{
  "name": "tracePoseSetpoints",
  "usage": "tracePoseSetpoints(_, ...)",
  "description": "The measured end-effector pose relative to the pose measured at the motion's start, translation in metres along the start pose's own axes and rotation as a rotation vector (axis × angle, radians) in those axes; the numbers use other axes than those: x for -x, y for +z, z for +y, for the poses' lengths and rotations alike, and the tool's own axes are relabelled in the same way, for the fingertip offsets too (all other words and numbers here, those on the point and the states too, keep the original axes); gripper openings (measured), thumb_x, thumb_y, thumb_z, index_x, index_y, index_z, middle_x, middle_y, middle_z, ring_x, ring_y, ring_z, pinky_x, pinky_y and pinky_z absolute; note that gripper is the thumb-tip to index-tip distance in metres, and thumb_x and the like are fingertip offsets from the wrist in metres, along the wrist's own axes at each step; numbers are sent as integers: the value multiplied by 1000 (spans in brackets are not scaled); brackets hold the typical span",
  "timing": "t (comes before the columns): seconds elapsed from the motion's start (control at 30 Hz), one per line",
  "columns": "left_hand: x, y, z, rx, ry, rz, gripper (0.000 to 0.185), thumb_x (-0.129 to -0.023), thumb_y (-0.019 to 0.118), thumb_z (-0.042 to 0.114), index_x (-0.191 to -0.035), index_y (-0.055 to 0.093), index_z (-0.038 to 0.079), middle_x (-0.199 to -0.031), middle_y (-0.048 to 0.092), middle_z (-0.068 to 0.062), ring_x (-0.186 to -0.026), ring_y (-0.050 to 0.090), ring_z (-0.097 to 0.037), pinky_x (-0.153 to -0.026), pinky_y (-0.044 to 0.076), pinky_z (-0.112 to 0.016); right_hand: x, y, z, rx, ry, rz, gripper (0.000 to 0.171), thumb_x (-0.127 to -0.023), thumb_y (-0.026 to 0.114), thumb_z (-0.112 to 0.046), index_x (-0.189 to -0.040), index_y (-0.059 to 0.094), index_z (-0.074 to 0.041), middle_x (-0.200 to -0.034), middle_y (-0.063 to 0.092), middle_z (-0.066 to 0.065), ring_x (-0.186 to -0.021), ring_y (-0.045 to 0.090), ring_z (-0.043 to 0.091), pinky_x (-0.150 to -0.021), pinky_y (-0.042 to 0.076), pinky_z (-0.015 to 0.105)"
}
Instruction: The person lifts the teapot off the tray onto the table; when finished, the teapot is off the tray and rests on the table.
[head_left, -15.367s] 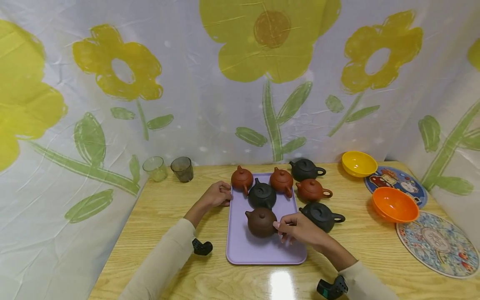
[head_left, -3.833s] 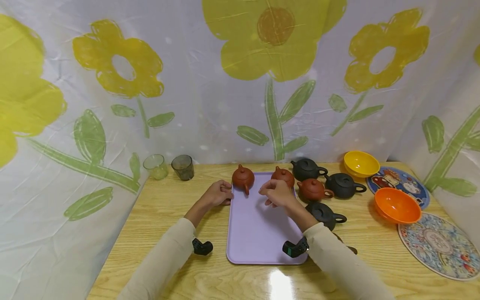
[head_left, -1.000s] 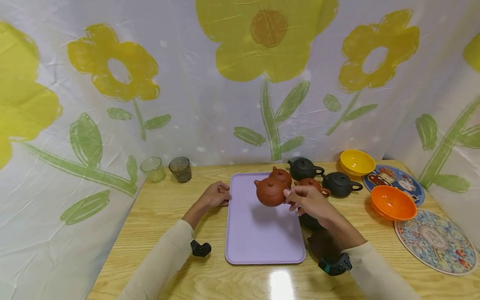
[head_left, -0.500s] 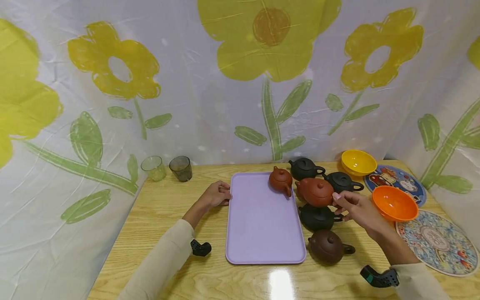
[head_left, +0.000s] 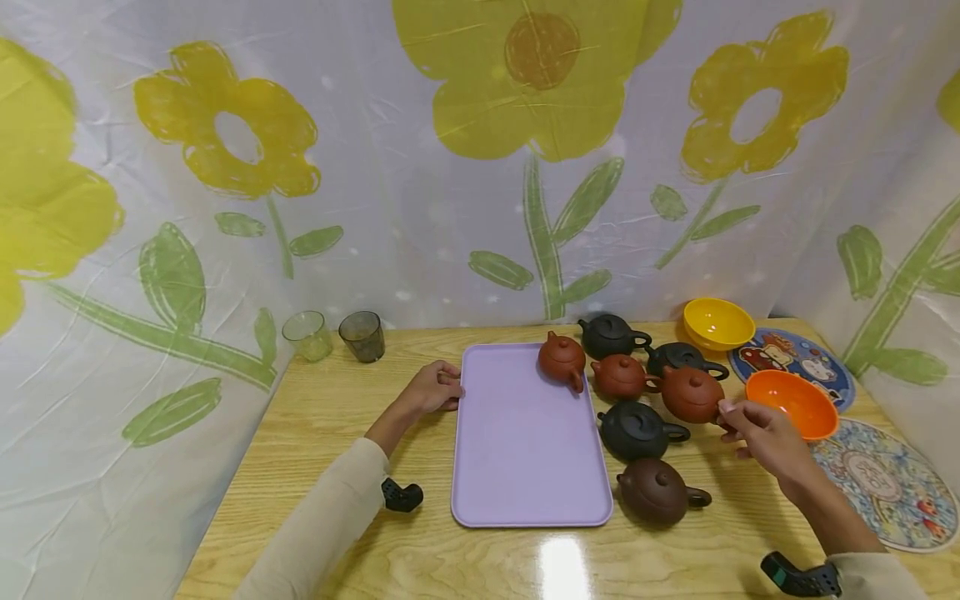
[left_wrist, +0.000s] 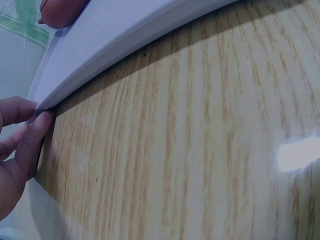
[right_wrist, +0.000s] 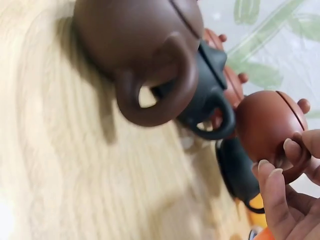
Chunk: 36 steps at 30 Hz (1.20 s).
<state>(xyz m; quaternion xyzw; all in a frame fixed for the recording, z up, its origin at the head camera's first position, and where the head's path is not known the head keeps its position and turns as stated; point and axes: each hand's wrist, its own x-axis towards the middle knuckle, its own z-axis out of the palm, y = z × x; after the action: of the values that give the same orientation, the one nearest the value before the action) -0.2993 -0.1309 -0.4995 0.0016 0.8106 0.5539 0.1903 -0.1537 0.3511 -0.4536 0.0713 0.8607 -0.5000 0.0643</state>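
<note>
My right hand point(head_left: 767, 440) pinches the handle of a reddish-brown clay teapot point(head_left: 692, 395), held among the teapots right of the tray. In the right wrist view that teapot point(right_wrist: 267, 125) hangs from thumb and fingers; whether its base touches the table cannot be told. My left hand point(head_left: 432, 388) holds the left rim of a lilac tray point(head_left: 528, 467); in the left wrist view its fingers point(left_wrist: 34, 137) pinch the rim. One reddish-brown teapot point(head_left: 562, 358) stands at the tray's far right corner.
Right of the tray stand black teapots point(head_left: 637, 430), another reddish-brown teapot point(head_left: 619, 377) and a dark brown teapot point(head_left: 654, 493). Farther right are a yellow bowl point(head_left: 717, 325), an orange bowl point(head_left: 793, 403) and round mats point(head_left: 873, 479). Two glasses point(head_left: 363, 337) stand at the back left.
Black and dark brown teapots left the tray for the table at right. My right hand has carried the reddish-brown teapot from the tray rightward. The left hand has stayed at the rim.
</note>
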Motion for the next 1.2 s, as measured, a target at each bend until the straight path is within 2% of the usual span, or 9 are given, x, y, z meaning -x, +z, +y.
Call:
tracePoseSetpoints(0.2,0,0,0,-1,1,2,36,-95,64,3,-129,52,-1,-117,58,-19,-95,66,-22,-79,61,-32,0,-2,12,-8,36,26,55,-104,48,-48,-105,66,3,-95,65,-11,-84,65,6,-71,59,30)
tracePoseSetpoints(0.5,-1,0,0,1,2,8,35,-94,65,3,-127,53,0,-113,60,-17,-90,65,-20,-76,61,-30,-2,2,27,-27,68,40,57,-104,48,-49,-108,65,6,-87,65,-5,-76,61,12,-67,59,29)
tracePoseSetpoints(0.77,0,0,1,-4,-2,8,36,-93,65,3,-127,53,0,-115,61,-17,-90,66,-19,-75,61,-29,-5,3,32,-7,105,34,60,-104,45,-50,-112,63,7,-95,65,-3,-79,60,9,-67,58,28)
tracePoseSetpoints(1.2,-1,1,0,-7,-3,14,36,-93,66,4,-127,54,0,-116,61,-19,-88,66,-19,-74,61,-29,-8,-2,42,-6,99,-14,62,-105,42,-50,-119,60,8,-103,69,-2,-83,67,1,-69,58,29)
